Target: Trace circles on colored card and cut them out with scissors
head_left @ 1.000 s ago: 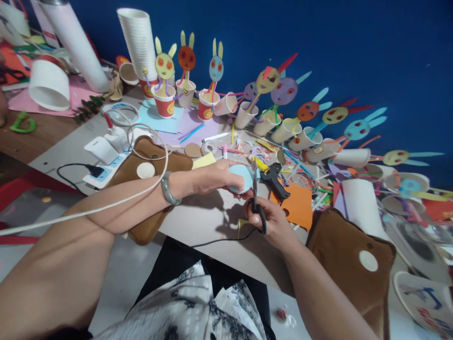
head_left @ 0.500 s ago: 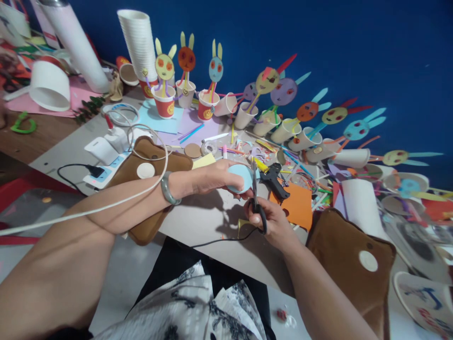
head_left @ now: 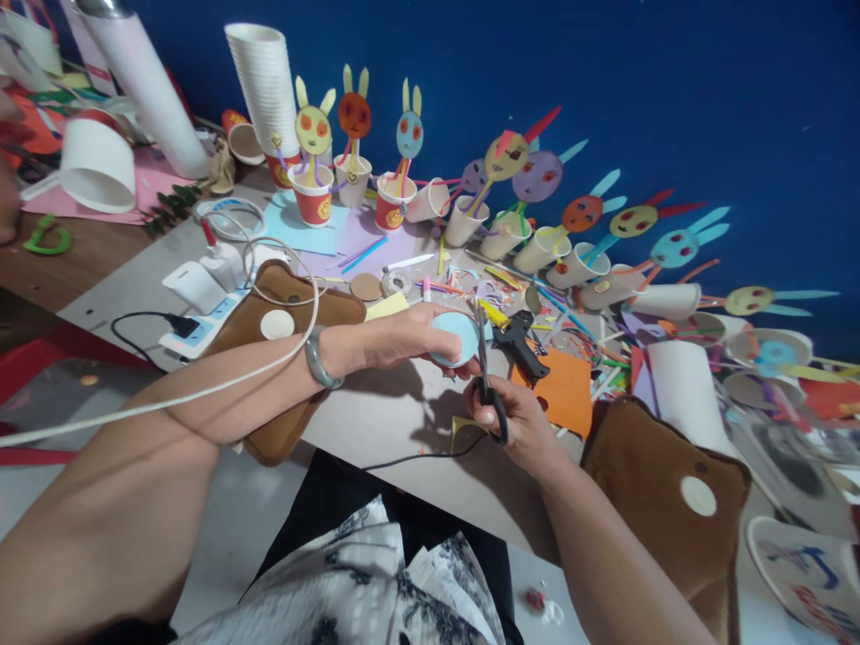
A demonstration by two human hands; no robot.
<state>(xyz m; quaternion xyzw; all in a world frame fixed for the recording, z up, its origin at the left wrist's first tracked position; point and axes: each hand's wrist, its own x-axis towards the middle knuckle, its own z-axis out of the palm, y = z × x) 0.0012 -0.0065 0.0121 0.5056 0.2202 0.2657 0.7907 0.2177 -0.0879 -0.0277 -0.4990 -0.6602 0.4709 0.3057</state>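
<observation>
Below a blue wall (head_left: 457, 54), a littered table (head_left: 376, 412) was ringed from eleven to three o'clock by rabbit-eared paper figures (head_left: 355, 115) in cups. At centre, black-handled scissors (head_left: 482, 363) were gripped by the right hand (head_left: 520, 421), blades set at three o'clock on a blue paper disc (head_left: 461, 324), itself pinched by the left hand (head_left: 417, 336). Almost nothing had been shifted since a second earlier; trimming, it was judged, had been barely advanced.

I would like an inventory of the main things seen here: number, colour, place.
paper disc: one, light blue, centre
scissors: one pair, black handles, beside disc
glue gun: one, black and yellow, right of disc
paper scraps: many, mixed colours, middle
padded pouches: two, brown, left and lower right
rabbit-eared faces: at least nine, mixed colours, back
cup stack: one, mostly white, back left
power strip: one, white and blue, left
left hand: one, bare, holding disc
right hand: one, bare, holding scissors
</observation>
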